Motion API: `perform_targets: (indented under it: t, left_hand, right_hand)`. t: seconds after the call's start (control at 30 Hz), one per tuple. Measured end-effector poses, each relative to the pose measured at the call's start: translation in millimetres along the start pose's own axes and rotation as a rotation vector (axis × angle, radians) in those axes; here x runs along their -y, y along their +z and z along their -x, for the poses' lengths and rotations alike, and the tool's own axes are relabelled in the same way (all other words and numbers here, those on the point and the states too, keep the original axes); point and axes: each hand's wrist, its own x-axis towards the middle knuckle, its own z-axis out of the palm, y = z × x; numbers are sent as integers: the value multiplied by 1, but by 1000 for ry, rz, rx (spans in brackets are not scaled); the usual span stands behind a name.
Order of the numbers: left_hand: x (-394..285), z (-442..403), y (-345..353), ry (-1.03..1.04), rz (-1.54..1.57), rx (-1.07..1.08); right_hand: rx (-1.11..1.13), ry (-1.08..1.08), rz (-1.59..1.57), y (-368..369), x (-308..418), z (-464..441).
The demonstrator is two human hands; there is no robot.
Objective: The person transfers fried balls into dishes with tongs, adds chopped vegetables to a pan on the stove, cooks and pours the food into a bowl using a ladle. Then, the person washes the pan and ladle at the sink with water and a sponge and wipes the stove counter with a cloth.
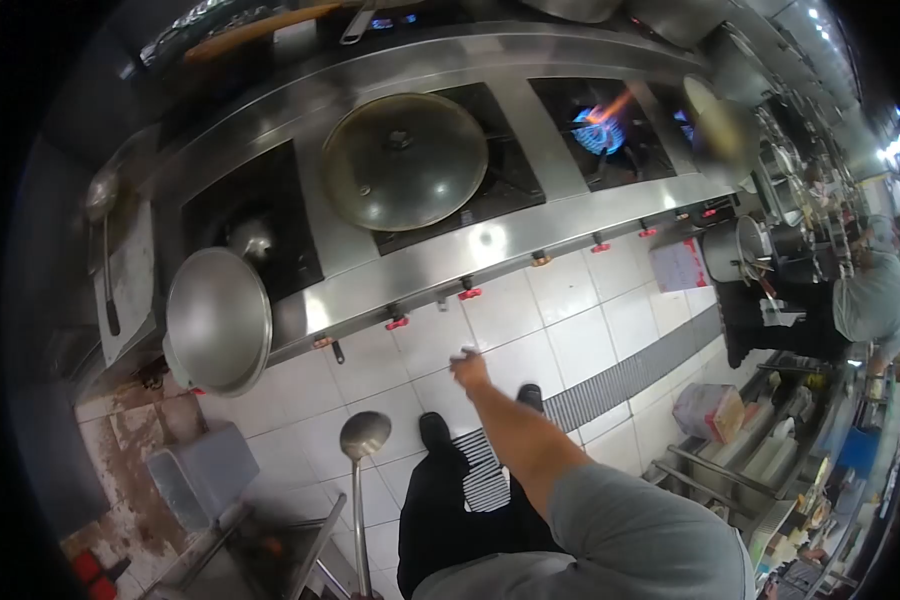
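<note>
My right hand [468, 370] reaches out over the white floor tiles [505, 305], below the front edge of the steel stove [440, 258]. Its fingers look loosely bent and a little apart, with nothing visible in them. To its left, a ladle [365, 435] stands bowl up, its long handle running down to the bottom edge of the view. My left hand is not in view. A large round lid [405, 175] covers a pan on the stove. Further left, a grey metal bowl or wok [218, 320] sits tilted at the stove's front corner.
A blue flame [598, 130] burns on an uncovered burner. At the far right a blurred pan [720, 130] is over another burner. Another person [865, 305] stands at the right. A plastic bin [202, 475], floor grate [620, 375], boxes [708, 412] and metal shelving surround the walkway.
</note>
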Motion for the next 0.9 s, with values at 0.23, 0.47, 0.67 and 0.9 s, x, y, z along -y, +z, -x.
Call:
perform_targets:
  t: [0.23,0.47,0.67,0.9]
  left_hand:
    - [-244,-95,46,493,-8,348]
    - [-544,-56,118,1025,-387,977]
    - [-581,-75,197,878,-231,587]
    - [-571,-68,226,544,-305,463]
  right_hand:
    - [759,408,-130,-177,95,276]
    - [548,-78,-612,-335,197,276]
    - [-255,19,-539,-528,187,194]
    - [-795,97,-3,-754,98,20]
